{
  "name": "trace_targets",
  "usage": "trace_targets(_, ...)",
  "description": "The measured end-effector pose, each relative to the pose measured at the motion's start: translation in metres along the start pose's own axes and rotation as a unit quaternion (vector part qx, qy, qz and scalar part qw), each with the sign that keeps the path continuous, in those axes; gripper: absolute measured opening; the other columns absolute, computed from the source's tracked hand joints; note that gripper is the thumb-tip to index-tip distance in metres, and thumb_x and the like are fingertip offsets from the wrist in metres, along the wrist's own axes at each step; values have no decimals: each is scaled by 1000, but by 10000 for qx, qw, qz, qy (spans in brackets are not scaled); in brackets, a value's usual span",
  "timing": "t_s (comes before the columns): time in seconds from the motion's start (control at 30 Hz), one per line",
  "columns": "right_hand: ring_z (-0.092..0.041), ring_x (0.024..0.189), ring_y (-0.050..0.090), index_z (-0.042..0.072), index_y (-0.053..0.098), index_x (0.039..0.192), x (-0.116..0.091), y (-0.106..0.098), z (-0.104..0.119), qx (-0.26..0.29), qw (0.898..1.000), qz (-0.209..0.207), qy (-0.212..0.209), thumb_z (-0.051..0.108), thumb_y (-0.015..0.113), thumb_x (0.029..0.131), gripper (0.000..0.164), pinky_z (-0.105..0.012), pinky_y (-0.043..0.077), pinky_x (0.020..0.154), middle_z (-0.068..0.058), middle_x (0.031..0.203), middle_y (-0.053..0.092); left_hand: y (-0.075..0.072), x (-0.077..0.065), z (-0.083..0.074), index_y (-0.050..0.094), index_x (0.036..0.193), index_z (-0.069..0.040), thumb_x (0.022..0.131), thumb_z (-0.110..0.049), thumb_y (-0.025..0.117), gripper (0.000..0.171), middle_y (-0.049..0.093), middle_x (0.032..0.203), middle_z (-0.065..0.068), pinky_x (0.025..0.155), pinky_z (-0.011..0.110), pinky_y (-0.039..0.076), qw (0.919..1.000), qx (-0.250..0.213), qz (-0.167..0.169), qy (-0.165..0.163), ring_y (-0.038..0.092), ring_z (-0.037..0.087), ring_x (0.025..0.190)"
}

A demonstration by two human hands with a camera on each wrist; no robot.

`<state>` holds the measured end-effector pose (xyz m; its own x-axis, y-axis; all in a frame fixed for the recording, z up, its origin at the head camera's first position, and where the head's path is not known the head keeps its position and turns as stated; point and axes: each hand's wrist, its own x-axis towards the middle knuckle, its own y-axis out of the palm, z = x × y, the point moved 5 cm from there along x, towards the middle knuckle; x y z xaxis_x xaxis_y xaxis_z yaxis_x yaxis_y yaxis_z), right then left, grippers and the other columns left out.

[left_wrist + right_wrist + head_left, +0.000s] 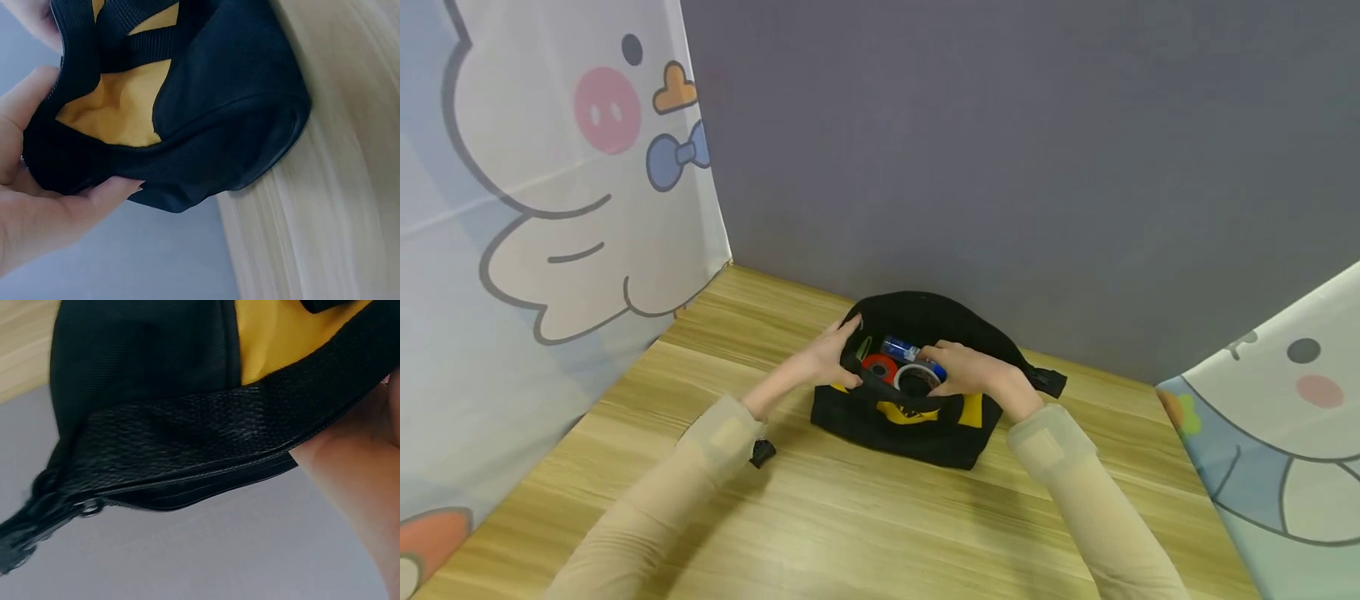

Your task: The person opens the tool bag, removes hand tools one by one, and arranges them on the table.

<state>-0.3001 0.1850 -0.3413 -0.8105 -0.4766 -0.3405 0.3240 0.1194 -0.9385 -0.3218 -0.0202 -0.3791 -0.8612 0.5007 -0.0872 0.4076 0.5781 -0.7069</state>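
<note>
A black and yellow zip bag [917,433] stands with its mouth open on the wooden table. My left hand [827,354] grips its left rim; in the left wrist view the thumb and fingers [37,100] spread around the zipped edge. My right hand [970,371] reaches over the right side into the mouth, its fingers by a blue cylinder [898,349] and its thumb near a white-rimmed roll of tape [901,372]. Whether it pinches either is unclear. A red roll [878,360] lies left of the tape. The right wrist view shows the bag's strap and zip; the fingertips are hidden.
A black strap end with a buckle [763,452] lies on the table [820,533] left of the bag. Another black tab [1048,382] sticks out at its right. A grey wall [1000,167] rises right behind the bag, and printed cartoon cloths hang at both sides.
</note>
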Motion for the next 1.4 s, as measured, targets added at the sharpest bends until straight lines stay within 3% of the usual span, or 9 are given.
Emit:
trace_targets(0.33, -32, 131, 43, 14, 41, 141, 29, 0, 7, -201, 9997, 118, -15, 38, 71, 80, 72, -47, 42, 103, -15, 147, 37, 8, 0, 3, -3, 152, -21, 77, -16, 74, 107, -9, 159, 9, 83, 35, 46, 10000, -54, -69, 39, 23, 33, 142)
trace_targets(0.57, -31, 122, 50, 18, 40, 142, 46, 15, 9, -116, 9986, 432, 272, 35, 73, 79, 73, -45, 45, 99, -16, 143, 40, 10, 1, 2, -2, 152, -18, 78, -17, 74, 106, -10, 159, 11, 91, 39, 45, 9999, -98, 10, 67, 18, 33, 144)
trace_targets(0.8, -36, 136, 35, 28, 29, 147, 54, 34, 3, 152, 9883, 978, 1157, 37, 74, 79, 82, -53, 39, 104, -17, 157, 14, 11, 2, 1, -2, 152, -15, 79, -16, 73, 105, -10, 158, 14, 96, 42, 45, 9996, -110, -3, 245, 16, 34, 145)
trace_targets(1.13, -41, 134, 34, 25, 33, 145, 57, 41, 0, 191, 9901, 819, 1122, 33, 73, 81, 76, -56, 39, 103, -21, 154, 16, 10, -1, 3, 0, 152, -14, 80, -21, 73, 103, -9, 158, 16, 102, 49, 41, 9988, -235, -57, 423, 15, 36, 144)
trace_targets(1.4, -40, 134, 35, 32, 31, 146, 56, 45, -7, 484, 9840, 941, 1434, 29, 68, 85, 71, -57, 40, 100, -21, 155, 12, 7, -2, 3, 2, 153, -14, 79, -24, 74, 104, -6, 158, 15, 109, 52, 33, 9988, -250, -75, 405, 15, 35, 145)
